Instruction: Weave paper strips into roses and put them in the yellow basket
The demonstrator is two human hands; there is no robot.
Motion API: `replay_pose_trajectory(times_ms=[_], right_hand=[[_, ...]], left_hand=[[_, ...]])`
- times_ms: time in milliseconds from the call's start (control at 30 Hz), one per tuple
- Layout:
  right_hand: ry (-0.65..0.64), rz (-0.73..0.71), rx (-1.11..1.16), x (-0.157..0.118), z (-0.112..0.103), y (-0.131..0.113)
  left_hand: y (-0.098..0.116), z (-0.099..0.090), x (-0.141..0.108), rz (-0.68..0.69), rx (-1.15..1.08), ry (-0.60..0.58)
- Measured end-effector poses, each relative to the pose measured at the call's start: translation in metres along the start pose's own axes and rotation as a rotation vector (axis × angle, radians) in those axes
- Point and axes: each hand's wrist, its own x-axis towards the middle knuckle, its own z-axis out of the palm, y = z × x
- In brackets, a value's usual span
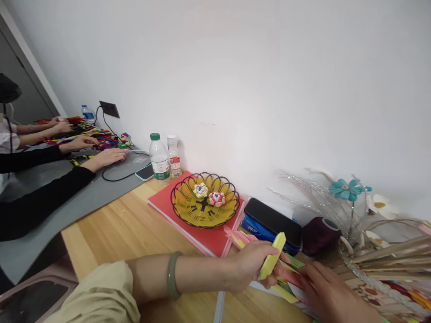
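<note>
My left hand (247,265) is closed around a folded piece of yellow paper (273,256), which stands up between thumb and fingers. Just to its right, my right hand (336,294) has its fingers bent onto a pink folded paper piece (293,279); its fingertips are partly hidden. Around both hands lie more folded papers in green, yellow and pink, including a pink bunch (235,234) behind the left wrist. Beyond them, a yellow woven basket (186,214) with a dark looped rim holds two small folded-paper flowers (217,198).
Under the basket lies a red folder (202,240). A blue tissue pack with a black case (272,220) and a dark purple thread spool (320,234) stand by the wall. Two bottles (159,158) and a phone (144,172) are left. Artificial flowers (345,189) crowd the right. Co-workers' hands (109,157) rest at far left.
</note>
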Motion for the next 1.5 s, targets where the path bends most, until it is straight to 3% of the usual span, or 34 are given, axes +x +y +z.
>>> replay_pose_trajectory(times_ms=[200,400,567,667,800,1033,1267,1500], right_hand=[[-0.041,0.083,0.212,-0.001,-0.004,-0.002],[0.021,0.369,0.397,0.004,-0.025,-0.011],[-0.155,0.738,0.856,0.017,-0.048,-0.022],[-0.251,0.854,1.110,0.022,-0.053,-0.032],[-0.327,0.859,1.200,0.023,-0.053,-0.047],[-0.297,0.736,1.001,0.016,-0.048,-0.055],[-0.296,0.692,0.885,0.011,-0.044,-0.053],[-0.331,0.739,0.986,0.014,-0.045,-0.052]], left_hand=[[-0.003,-0.003,0.001,0.110,0.013,0.023],[-0.010,-0.007,0.004,0.218,-0.043,0.090],[-0.017,-0.002,0.008,0.155,-0.164,0.096],[-0.021,0.003,0.006,0.134,-0.230,0.061],[-0.026,0.009,0.001,0.181,-0.264,-0.035],[-0.029,0.015,-0.005,0.190,-0.257,-0.102],[-0.025,0.020,-0.012,0.164,-0.310,-0.104],[-0.024,0.021,-0.015,0.145,-0.286,-0.086]])
